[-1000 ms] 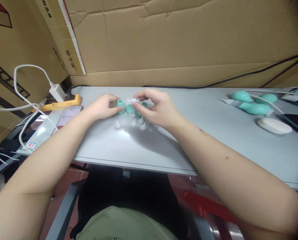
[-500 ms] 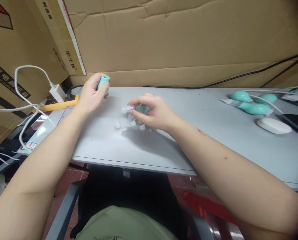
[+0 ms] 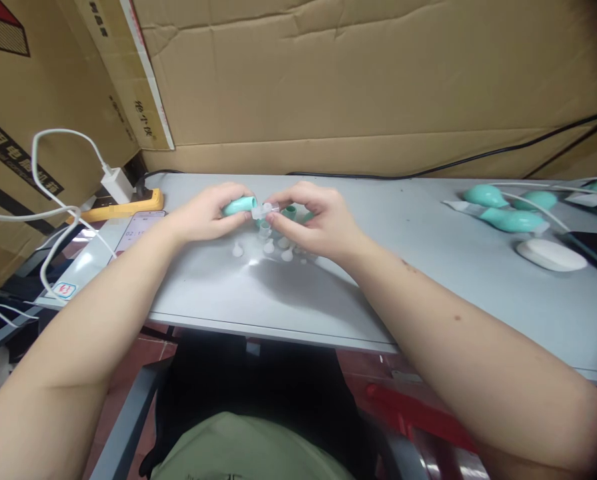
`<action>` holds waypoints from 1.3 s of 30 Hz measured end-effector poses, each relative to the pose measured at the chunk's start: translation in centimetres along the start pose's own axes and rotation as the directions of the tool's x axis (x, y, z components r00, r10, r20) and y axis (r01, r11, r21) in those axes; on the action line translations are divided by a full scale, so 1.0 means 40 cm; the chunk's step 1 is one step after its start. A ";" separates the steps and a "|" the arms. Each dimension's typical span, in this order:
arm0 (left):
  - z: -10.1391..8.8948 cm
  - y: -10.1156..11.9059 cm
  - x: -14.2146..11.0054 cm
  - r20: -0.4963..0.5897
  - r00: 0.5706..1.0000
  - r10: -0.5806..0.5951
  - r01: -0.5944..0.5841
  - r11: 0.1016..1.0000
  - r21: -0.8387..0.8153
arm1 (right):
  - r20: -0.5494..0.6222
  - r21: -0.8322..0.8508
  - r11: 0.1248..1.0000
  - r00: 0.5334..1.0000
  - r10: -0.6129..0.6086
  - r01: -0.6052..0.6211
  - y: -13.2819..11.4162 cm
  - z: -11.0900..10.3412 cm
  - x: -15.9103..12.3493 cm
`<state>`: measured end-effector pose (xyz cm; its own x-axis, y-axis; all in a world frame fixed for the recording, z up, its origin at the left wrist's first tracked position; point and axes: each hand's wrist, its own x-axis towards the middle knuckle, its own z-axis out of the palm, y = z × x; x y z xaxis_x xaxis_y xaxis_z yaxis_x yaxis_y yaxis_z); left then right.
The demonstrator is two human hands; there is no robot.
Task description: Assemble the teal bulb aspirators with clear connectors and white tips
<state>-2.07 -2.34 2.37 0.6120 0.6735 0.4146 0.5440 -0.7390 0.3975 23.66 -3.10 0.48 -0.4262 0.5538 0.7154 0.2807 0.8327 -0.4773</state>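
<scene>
My left hand (image 3: 211,215) is closed around a teal rubber bulb (image 3: 239,205), its open neck pointing right. Between the thumb and fingers of my right hand (image 3: 311,217) is a clear plastic nozzle (image 3: 269,210). Its left end sits close to the bulb's mouth; whether they touch I cannot tell. Below on the table stands another clear plastic piece (image 3: 265,230). Several small white tips, one of them a white cone (image 3: 237,250), lie in front of my right hand. More teal bulbs, including a bulb with an open mouth (image 3: 291,212), are partly hidden behind my right fingers.
Teal bulbs (image 3: 515,219) and a white oval mouse-like object (image 3: 551,255) lie at the right of the grey table (image 3: 258,300). A phone (image 3: 141,227), yellow bar (image 3: 128,208) and white charger with cable (image 3: 117,183) are at the left. Cardboard (image 3: 353,87) stands behind.
My left hand has moved right with the teal bulb and tipped it from upright to sideways, its mouth now near the nozzle. My right hand has stayed nearly in place.
</scene>
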 end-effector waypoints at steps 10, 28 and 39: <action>0.012 0.012 0.001 -0.026 0.997 0.068 -0.067 0.996 0.056 | -0.081 0.025 0.999 0.996 0.026 -0.024 0.006 0.002 0.005; 0.030 0.032 0.006 -0.119 0.991 0.066 -0.045 0.984 0.171 | -0.034 0.051 0.997 0.998 0.059 -0.058 0.019 -0.005 0.006; 0.029 0.034 -0.004 -0.064 0.995 0.072 -0.051 0.958 0.282 | 0.035 0.104 0.992 0.997 0.069 -0.072 0.017 -0.013 0.009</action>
<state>-0.74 -3.47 1.89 0.6113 0.6187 0.4935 0.6521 -0.7471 0.1289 24.14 -2.32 0.69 -0.4355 0.6095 0.6625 0.2194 0.7856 -0.5785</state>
